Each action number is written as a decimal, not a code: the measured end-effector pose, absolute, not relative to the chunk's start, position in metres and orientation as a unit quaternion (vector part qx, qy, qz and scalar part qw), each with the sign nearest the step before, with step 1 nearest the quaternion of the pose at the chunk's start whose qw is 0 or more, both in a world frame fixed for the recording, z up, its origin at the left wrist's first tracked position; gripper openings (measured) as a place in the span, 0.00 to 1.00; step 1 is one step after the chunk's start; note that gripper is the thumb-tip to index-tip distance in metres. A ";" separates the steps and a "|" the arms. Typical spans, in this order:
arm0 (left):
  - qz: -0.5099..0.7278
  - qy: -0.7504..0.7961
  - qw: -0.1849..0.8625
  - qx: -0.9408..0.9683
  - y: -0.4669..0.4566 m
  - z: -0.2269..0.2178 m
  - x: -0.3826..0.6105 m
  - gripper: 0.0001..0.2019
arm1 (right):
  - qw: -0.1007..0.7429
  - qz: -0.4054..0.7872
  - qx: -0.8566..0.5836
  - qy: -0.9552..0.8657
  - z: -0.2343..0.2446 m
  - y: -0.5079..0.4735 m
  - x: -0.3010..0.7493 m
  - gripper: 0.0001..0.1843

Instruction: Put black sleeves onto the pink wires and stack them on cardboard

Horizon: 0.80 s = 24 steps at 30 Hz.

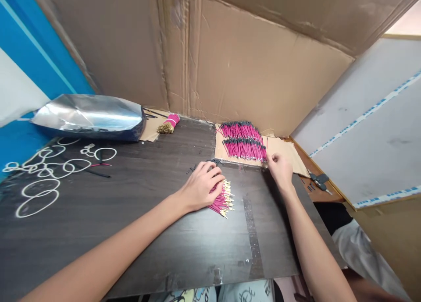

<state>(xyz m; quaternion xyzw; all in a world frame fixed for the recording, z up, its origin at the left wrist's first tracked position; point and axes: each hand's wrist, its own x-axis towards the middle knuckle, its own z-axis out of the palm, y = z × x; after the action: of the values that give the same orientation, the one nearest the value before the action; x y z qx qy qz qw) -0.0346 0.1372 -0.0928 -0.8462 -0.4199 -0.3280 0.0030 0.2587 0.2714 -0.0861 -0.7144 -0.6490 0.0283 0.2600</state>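
and here we are at the dark tabletop [138,192], both hands busy! the left hand [204,186] is down over a loose pile of pink wires [219,202], fingers curled and slightly apart on top; whether they grip any wire, i cannot tell. across to the right hand [280,168], poised at the right end of the front row [245,149] on the cardboard sheet [291,155], thumb and forefinger close together. is a wire pinched between them? cannot tell from here, though one thin dark-tipped wire [267,142] shows just beyond the fingertips.

the step in hand looks like laying wires into line, one by one, at that row's end. the next move, i'd judge, calls for a light pinch, a wire set parallel to its neighbours, and no nudge to the ones already lined up.

now the directions! in the pile, the wires run roughly left to right, pale tips out to the right, the nearer ones slanting toward the person. on the cardboard, the front row and the back row [241,130] run front to back, dark ends away toward the cardboard wall [256,69], far ends leaning a touch left, pale ends facing the person.
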 end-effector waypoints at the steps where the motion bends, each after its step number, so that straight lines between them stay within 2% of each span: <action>1: -0.323 -0.418 -0.001 -0.849 0.137 -0.092 -0.035 0.11 | 0.271 0.023 -0.706 -0.654 -0.085 0.270 0.258 0.25; 5: -0.303 -0.416 -0.016 -0.858 0.137 -0.092 -0.037 0.11 | 0.332 0.021 -0.634 -0.699 -0.076 0.259 0.245 0.26; 8: -0.287 -0.427 -0.016 -0.857 0.136 -0.093 -0.036 0.12 | 0.352 0.082 -0.523 -0.772 -0.074 0.242 0.224 0.24; 11: -0.280 -0.441 -0.006 -0.853 0.135 -0.094 -0.035 0.12 | 0.302 0.150 -0.403 -0.851 -0.080 0.224 0.200 0.15; 14: -0.290 -0.460 0.011 -0.839 0.136 -0.097 -0.034 0.12 | 0.249 0.156 -0.343 -0.892 -0.089 0.210 0.181 0.07; 20: -0.357 -0.574 0.029 -0.736 0.146 -0.102 -0.044 0.10 | 0.302 0.150 -0.327 -0.883 -0.100 0.204 0.165 0.11; 24: -0.351 -0.578 0.007 -0.737 0.150 -0.106 -0.049 0.10 | 0.315 0.158 -0.267 -0.897 -0.103 0.207 0.157 0.17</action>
<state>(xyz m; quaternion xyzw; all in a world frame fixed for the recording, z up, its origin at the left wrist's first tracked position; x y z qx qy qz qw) -0.0494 0.1505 -0.1057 -0.7366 -0.5780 -0.3511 0.0074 0.1572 0.2070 -0.1029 -0.2665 -0.8969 0.1580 0.3155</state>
